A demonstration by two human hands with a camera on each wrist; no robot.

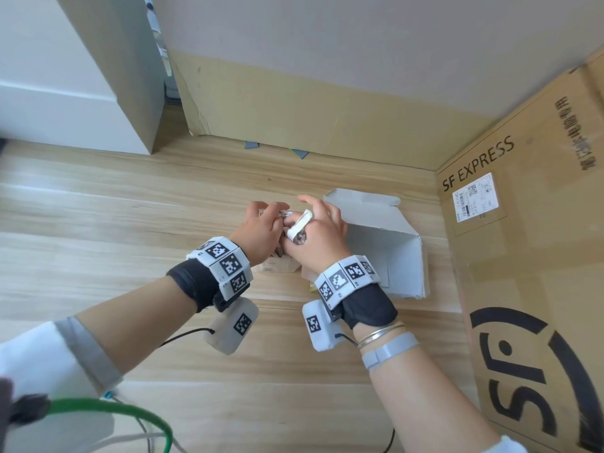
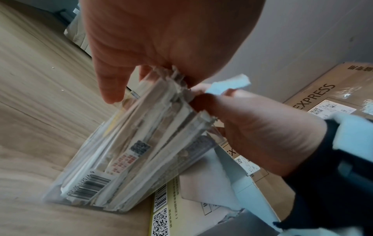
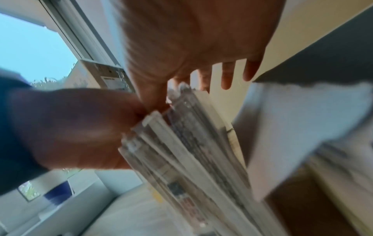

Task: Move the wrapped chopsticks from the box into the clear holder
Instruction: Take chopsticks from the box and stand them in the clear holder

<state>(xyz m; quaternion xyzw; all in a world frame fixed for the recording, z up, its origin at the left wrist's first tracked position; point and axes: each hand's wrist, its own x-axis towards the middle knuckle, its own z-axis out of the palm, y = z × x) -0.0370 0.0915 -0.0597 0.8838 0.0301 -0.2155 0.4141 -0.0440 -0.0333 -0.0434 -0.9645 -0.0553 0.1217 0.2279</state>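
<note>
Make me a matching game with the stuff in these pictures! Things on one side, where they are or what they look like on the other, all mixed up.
Things:
1. clear holder
2. white box
3. big brown carton
4. wrapped chopsticks

Descriptions:
A. says SF EXPRESS on its side
B. packed inside the holder
C. open, by the right hand
D. stands on the wooden table, see-through

Pairs: 1-D, 2-C, 3-A, 4-B

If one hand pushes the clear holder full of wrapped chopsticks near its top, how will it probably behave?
The clear holder stands tall and narrow on the wooden table, so it may tip rather than slide. Its walls look like rigid plastic, probably smooth and a little slippery. The wrapped chopsticks packed inside look light, adding little weight to steady it.
</note>
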